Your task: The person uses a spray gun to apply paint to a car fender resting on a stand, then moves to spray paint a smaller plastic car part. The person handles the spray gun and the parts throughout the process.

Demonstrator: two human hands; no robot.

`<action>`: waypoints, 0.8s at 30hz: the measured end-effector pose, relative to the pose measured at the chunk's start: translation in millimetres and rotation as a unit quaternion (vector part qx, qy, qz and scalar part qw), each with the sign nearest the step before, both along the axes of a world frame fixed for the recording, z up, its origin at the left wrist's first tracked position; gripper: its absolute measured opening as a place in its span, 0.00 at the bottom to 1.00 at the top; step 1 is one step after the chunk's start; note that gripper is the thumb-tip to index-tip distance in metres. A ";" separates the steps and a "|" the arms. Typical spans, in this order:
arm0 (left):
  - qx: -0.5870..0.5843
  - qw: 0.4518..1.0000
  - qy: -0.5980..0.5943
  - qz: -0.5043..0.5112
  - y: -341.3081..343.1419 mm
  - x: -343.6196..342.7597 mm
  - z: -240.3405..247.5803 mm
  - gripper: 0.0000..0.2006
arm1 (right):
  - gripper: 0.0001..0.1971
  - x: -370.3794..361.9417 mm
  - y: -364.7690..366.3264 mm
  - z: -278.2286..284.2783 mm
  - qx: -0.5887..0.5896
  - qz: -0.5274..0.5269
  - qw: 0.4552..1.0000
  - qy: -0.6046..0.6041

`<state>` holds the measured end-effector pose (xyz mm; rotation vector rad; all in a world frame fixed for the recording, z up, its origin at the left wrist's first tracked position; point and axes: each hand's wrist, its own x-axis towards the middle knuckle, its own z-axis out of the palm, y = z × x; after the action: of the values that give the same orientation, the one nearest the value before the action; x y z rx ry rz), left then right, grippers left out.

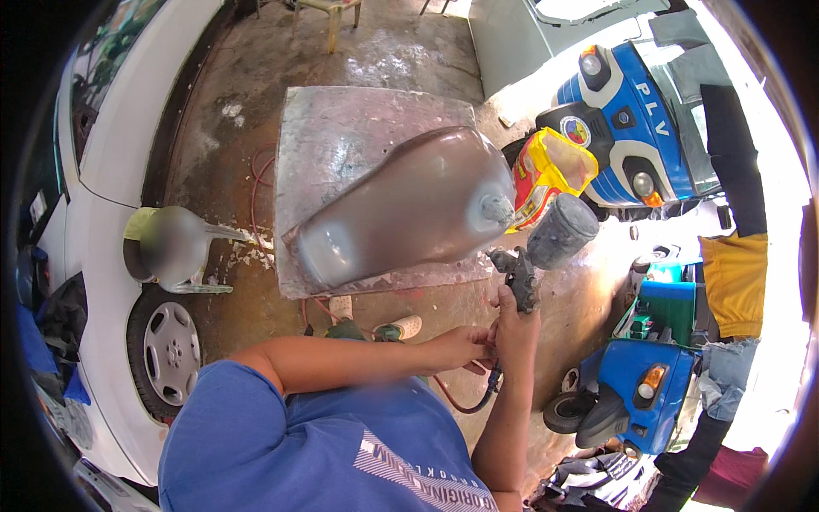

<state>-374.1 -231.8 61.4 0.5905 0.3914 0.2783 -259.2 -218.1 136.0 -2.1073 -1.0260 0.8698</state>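
My right hand (514, 328) is wrapped round the handle of a spray gun (519, 277), which is held up to the right of the board. A dark, paint-smeared cup (563, 230) is mounted on the gun. My left hand (467, 348) is closed at the lower end of the handle, its fingertips pinched there and partly hidden. An air hose (465, 408) curves down from below the grip. Just beyond my hands, a glossy grey-brown motorcycle fuel tank (401, 209) lies on a stained board (320, 136). Pale patches show at its narrow end and near its filler opening.
A yellow and red bag (533, 183) stands beside the tank. Blue three-wheeled vehicles (627, 119) are parked on the right, near hanging clothes (734, 282). A white car (102, 247) and a stool (175, 247) are on the left. Red hose (260, 175) runs along the wet floor.
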 end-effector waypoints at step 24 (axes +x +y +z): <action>0.032 0.999 -0.011 -0.013 0.9 29.4 -16.1 0.12 | 0.17 23.4 -1.1 6.5 0.018 -0.002 0.999 -0.027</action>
<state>-344.7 -230.9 45.2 0.6541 0.3547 0.2730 -235.8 -219.2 142.6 -2.1126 -1.0558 0.7912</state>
